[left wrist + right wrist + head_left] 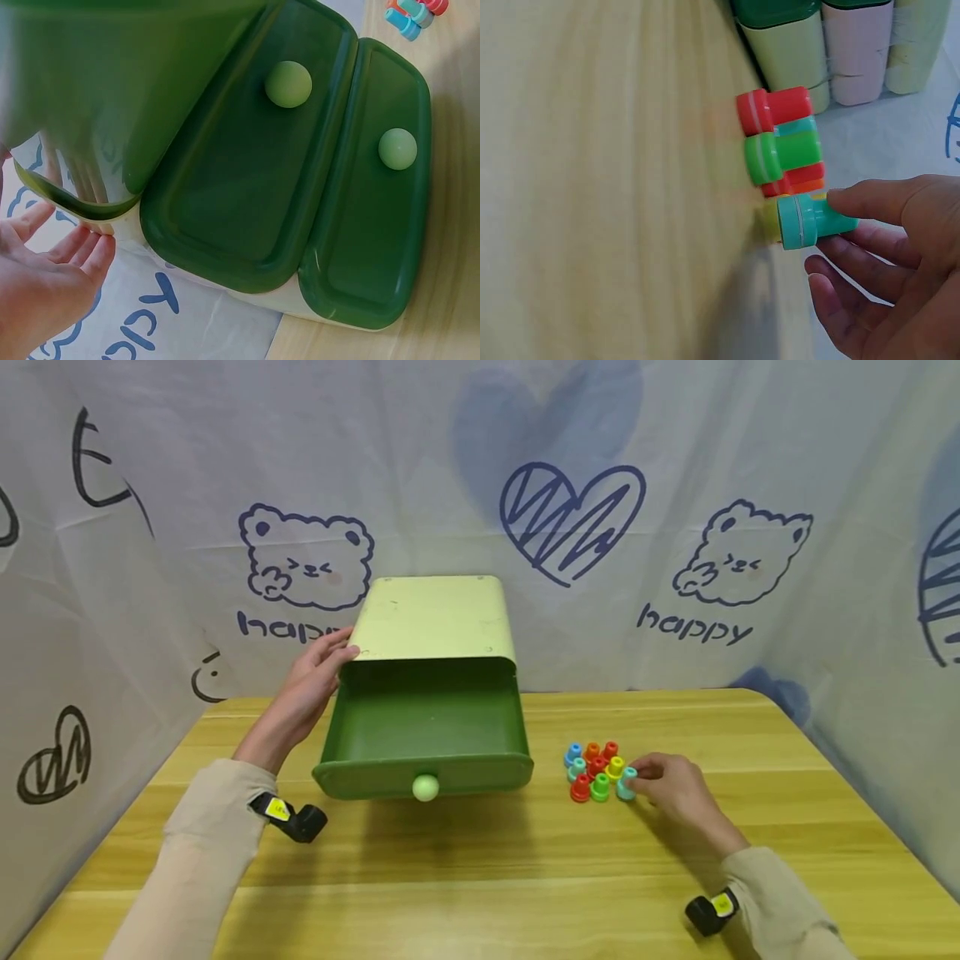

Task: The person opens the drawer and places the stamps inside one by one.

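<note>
My right hand [678, 789] pinches a turquoise, stepped plastic peg [627, 782] beside multicoloured pegs [597, 767]; my left hand [306, 687], fingers loose, touches the pale-yellow cabinet [435, 618]. Only my left-wrist view shows closed, round-knobbed dark-green drawers [232, 180] below the open drawer [480, 778].

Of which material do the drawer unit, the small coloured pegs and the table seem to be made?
Drawer unit: probably smooth plastic, with rounded edges and a soft shine.
Coloured pegs: likely plastic too, slightly glossy, with bright, even colour.
Table: wood or a wood-look surface; grain streaks show, but I cannot tell which.
</note>
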The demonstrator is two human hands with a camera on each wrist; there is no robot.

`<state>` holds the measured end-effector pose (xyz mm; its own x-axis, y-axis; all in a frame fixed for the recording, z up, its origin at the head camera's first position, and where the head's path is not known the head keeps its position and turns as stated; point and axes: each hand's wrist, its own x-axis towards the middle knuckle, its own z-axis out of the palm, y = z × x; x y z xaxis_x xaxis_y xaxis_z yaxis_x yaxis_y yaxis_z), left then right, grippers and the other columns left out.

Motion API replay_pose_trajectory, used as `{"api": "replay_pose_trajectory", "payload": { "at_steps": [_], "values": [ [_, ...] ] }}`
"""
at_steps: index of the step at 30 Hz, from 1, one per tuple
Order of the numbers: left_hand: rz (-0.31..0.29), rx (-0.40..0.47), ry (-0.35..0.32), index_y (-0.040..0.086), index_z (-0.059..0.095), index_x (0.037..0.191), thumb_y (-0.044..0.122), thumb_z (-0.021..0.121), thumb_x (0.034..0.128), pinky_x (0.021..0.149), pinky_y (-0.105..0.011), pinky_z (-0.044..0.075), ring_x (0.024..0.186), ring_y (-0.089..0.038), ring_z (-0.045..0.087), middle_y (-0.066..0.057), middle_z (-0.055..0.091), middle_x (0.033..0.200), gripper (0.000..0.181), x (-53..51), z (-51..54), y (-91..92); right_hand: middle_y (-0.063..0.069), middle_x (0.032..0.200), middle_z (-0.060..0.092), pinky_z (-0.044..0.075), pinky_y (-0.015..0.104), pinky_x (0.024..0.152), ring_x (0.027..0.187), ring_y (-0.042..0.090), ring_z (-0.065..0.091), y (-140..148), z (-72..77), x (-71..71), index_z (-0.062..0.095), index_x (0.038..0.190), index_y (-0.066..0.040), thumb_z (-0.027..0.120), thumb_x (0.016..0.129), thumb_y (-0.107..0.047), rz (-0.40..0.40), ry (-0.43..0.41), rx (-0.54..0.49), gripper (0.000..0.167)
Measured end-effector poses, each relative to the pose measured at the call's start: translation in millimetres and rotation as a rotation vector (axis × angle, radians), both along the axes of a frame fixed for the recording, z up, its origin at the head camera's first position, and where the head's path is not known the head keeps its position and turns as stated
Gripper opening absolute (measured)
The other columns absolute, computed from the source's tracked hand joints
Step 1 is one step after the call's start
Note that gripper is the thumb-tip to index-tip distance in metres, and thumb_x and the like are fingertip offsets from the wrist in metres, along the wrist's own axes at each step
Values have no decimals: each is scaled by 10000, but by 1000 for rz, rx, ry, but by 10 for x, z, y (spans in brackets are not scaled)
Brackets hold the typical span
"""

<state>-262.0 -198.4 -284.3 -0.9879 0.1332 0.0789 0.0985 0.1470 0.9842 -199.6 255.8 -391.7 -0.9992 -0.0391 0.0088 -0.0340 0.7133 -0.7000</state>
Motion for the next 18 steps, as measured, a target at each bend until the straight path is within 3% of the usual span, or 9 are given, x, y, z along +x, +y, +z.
{"api": "replay_pose_trajectory", "payload": {
  "at_steps": [5,12,18],
  "values": [
    [-6,6,6,72,175,1544,313,468,1011,1157,-497,75,1425,-301,158,-201,198,1540,655,10,-5,-18,152,943,687,539,391,697,876,311,639,13,113,-37,670,1048,65,698,882,-127,28,43,29,256],
    [1,-2,8,77,187,1542,331,481,1005,1158,-491,92,1421,-299,168,-194,204,1538,663,7,-6,-16,192,1005,657,580,387,690,868,285,643,-39,297,-101,632,1115,91,689,893,-120,27,-15,-68,311],
    [7,-5,7,77,190,1541,323,488,1002,1156,-495,98,1420,-298,177,-191,208,1537,663,-10,-11,4,205,1044,653,576,383,720,922,335,639,-135,466,-170,615,1153,92,682,902,-131,73,-7,-67,342]
  ]
}}
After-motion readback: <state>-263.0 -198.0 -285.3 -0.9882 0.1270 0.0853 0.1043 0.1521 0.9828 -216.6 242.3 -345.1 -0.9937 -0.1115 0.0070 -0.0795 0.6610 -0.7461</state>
